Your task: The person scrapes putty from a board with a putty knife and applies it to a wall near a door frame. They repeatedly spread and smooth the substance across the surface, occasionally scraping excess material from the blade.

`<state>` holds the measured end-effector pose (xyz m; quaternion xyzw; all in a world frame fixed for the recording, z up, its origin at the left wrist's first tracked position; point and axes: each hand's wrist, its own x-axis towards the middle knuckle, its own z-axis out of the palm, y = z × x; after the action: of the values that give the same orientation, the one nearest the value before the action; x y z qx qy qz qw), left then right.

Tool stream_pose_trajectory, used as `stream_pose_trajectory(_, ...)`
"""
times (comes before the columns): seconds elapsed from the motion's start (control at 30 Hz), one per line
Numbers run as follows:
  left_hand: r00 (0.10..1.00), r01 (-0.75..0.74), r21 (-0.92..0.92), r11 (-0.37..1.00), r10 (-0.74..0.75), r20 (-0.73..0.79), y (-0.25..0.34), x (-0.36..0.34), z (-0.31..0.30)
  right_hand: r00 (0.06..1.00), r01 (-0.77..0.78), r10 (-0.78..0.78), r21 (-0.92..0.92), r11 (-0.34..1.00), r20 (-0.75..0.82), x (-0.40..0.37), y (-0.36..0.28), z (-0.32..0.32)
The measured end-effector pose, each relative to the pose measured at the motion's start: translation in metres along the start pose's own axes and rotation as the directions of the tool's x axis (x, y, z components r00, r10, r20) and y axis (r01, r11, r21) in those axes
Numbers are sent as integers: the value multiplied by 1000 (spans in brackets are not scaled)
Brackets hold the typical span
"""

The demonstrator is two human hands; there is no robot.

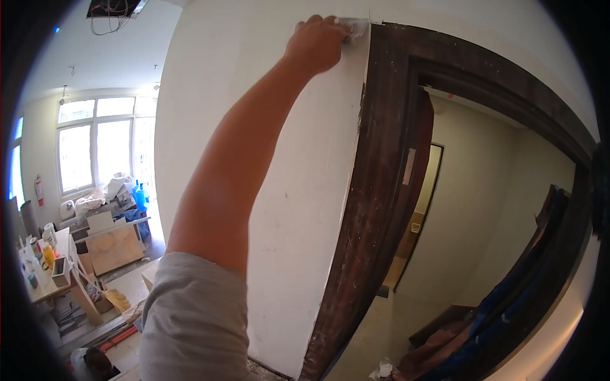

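My left hand (318, 43) is raised high against the white wall (292, 190), its fingers closed round a scraper with a pale, see-through-looking blade (357, 26). The blade lies at the wall beside the top left corner of a dark brown door frame (387, 57). My left arm, in a grey sleeve, stretches up across the wall. Along the frame's left edge runs a thin light line with chipped dark patches. My right hand is not in view.
Right of the wall, the doorway opens on a room with dark blue and brownish cloth (473, 336). At the left are a cluttered table (47, 282), wooden boards (114, 249), windows (95, 152) and a fire extinguisher (39, 190).
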<state>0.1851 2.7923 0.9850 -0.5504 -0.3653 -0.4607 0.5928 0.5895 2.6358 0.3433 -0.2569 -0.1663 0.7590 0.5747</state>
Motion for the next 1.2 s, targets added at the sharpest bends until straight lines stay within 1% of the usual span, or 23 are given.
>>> stream_pose_trajectory(0.03,1000,-10,-17,1000,10,-12,2,-9,-3,1000,-6,6,-6,1000,-22,2,1,-1)
stream_pose_trajectory(0.13,998,15,-22,1000,-14,53,-3,-22,-23,995,-26,24,-23,999,-97,5,2,-8)
stream_pose_trajectory(0.17,1000,-16,-26,1000,16,-7,-9,-17,-27,994,-28,25,-25,999,-105,9,3,-11)
stream_pose_trajectory(0.27,994,-12,39,999,16,-111,-14,14,-31,992,-29,26,-24,999,-121,18,5,-22)
stream_pose_trajectory(0.3,992,-30,88,996,40,-122,-9,25,-34,992,-28,26,-21,999,-122,21,6,-27)
stream_pose_trajectory(0.4,991,-59,-84,995,48,-125,-14,49,-28,991,-25,24,-1,1000,-130,33,9,-41)
stream_pose_trajectory(0.5,999,23,-50,998,-24,-30,-10,53,-21,983,-8,16,46,999,-182,44,17,-44)
stream_pose_trajectory(0.6,997,42,-56,998,-38,66,-3,40,-28,1000,27,-27,-1,1000,-1,37,16,-37)
stream_pose_trajectory(0.7,999,-23,26,999,24,-27,-7,18,-6,987,-32,28,-21,999,-157,67,33,-83)
stream_pose_trajectory(0.8,1000,-13,-65,998,15,26,1,-9,-11,996,-22,22,1,1000,82,82,40,-123)
stream_pose_trajectory(0.83,1000,-3,-68,998,4,19,4,-20,-8,998,-22,18,-75,997,-57,70,34,-100)
stream_pose_trajectory(0.87,1000,-19,-69,997,20,14,7,-33,-8,981,-31,1,-151,988,-194,41,19,-39)
stream_pose_trajectory(0.9,999,-34,-71,997,35,8,10,-47,-10,945,-50,-27,-224,973,-326,25,11,-6)
stream_pose_trajectory(0.93,999,-49,-72,996,50,3,14,-60,-15,945,-61,-14,-219,974,-327,27,12,-9)
stream_pose_trajectory(1.03,997,-52,-108,993,57,48,25,-98,-36,945,-94,23,-204,974,-327,48,22,-36)
stream_pose_trajectory(1.1,999,-8,-145,989,12,29,17,-91,-54,945,-114,47,-192,975,-324,62,29,-58)
stream_pose_trajectory(1.13,1000,12,-165,986,-8,21,14,-85,-59,962,-103,55,-170,980,-268,67,33,-70)
stream_pose_trajectory(1.17,997,-13,-37,999,10,-79,4,-68,-53,975,-95,62,-149,984,-214,71,36,-85)
stream_pose_trajectory(1.2,990,-16,28,999,20,-139,-2,-47,-50,985,-88,67,-127,988,-161,71,37,-94)
